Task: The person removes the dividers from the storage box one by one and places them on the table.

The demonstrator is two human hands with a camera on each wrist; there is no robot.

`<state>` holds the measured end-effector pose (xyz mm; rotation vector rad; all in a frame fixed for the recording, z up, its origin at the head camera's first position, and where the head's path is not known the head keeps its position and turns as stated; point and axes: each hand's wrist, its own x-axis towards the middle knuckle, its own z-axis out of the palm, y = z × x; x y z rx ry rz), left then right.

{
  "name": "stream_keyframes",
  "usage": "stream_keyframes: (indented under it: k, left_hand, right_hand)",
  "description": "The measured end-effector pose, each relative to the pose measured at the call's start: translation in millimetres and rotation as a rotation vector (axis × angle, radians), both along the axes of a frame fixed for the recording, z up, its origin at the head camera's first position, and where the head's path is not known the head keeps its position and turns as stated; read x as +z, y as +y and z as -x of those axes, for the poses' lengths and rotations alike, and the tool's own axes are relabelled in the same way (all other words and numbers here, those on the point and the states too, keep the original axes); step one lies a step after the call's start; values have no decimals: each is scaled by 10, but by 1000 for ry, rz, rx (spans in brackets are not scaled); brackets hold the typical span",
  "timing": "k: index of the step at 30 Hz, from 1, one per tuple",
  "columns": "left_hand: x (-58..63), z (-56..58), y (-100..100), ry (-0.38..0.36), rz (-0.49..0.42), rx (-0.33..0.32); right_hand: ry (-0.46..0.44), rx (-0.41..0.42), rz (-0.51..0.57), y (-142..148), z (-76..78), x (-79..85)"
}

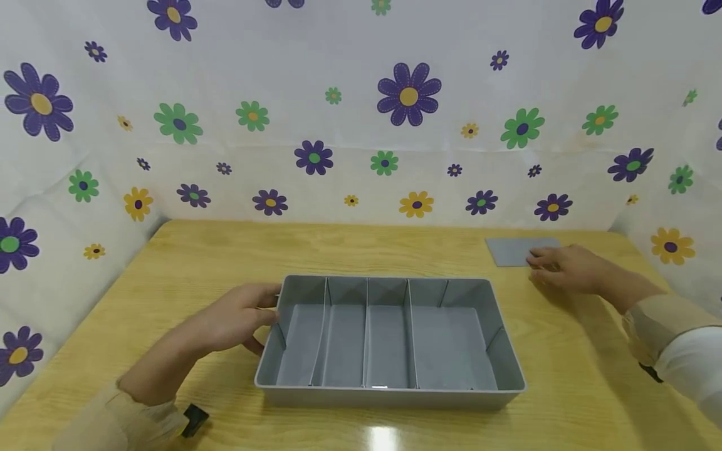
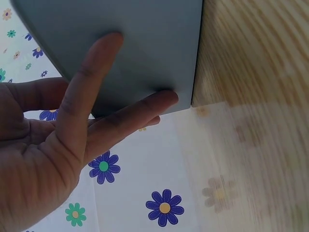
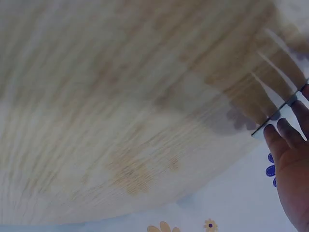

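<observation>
A grey plastic tray (image 1: pixel 389 396) with thin upright dividers (image 1: pixel 366 338) stands on the wooden table. At its left end, my left hand (image 1: pixel 239 316) touches the outer wall; the left wrist view shows the thumb and fingers of this hand (image 2: pixel 72 130) extended against the smooth grey side (image 2: pixel 145 48). Toward the far right, a flat grey panel (image 1: pixel 510 252) lies on the table. My right hand (image 1: pixel 570 269) has its fingertips at the panel's right edge. In the right wrist view, the right hand (image 3: pixel 294 169) reaches the thin dark edge of the panel (image 3: pixel 270 118).
The light wood table (image 1: pixel 338 247) carries the tray and the panel. A white cloth with flower prints (image 1: pixel 350 125) hangs behind the table and along both sides. Bands with small black pieces (image 1: pixel 195 419) sit on both wrists.
</observation>
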<state>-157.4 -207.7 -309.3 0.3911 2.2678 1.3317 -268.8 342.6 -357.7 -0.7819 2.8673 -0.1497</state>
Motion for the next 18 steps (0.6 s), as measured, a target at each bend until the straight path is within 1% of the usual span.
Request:
stream_keyframes:
  k: [3,7,12,18]
  left_hand:
    - [-21,-13,3,-1,0,7]
    - [-12,-2,6,-10,-6,-1]
    - [-20,-3,8,-14,-20,-13]
    - [-25,10,22,-12,-15,0]
  right_hand:
    - [3,-2,-11,34,56,-22]
    - [18,-10,-26,63,119,-43]
    - [-15,-68,-26,118,175,-96]
    - [10,-118,-43,311,207,-93]
